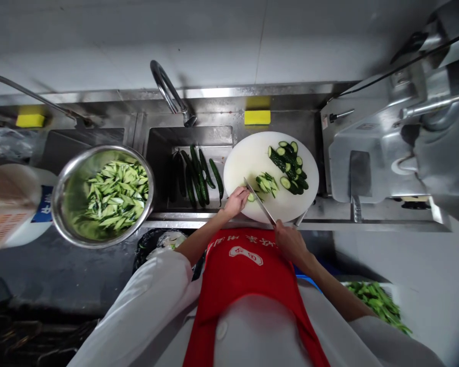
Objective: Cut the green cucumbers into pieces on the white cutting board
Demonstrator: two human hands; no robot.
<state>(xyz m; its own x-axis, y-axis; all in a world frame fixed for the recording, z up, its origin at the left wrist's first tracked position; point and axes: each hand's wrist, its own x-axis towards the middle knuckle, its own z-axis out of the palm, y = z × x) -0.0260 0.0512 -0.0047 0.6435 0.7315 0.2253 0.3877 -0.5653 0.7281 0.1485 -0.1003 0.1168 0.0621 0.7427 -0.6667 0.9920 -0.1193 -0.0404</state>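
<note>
A round white cutting board (245, 153) lies over the right side of the sink counter. My right hand (289, 241) is wrapped round the handle of a kitchen knife (260, 202), whose blade slants up and left across the board. Left of the blade, my left hand (237, 200) presses its bent fingertips on cucumber slices (251, 197) near the board's front left edge. Just right of the blade lies a small heap of cut cucumber strips (266, 183). Farther right, dark-skinned cucumber slices (292, 168) are piled on the board.
Several whole cucumbers (197, 176) lie in the sink (156, 153), below a curved faucet (168, 89). A steel bowl (150, 204) of cut cucumber stands left. A yellow sponge (257, 118) sits behind the board; a metal machine (378, 137) stands right. Green vegetables (380, 303) lie low at right.
</note>
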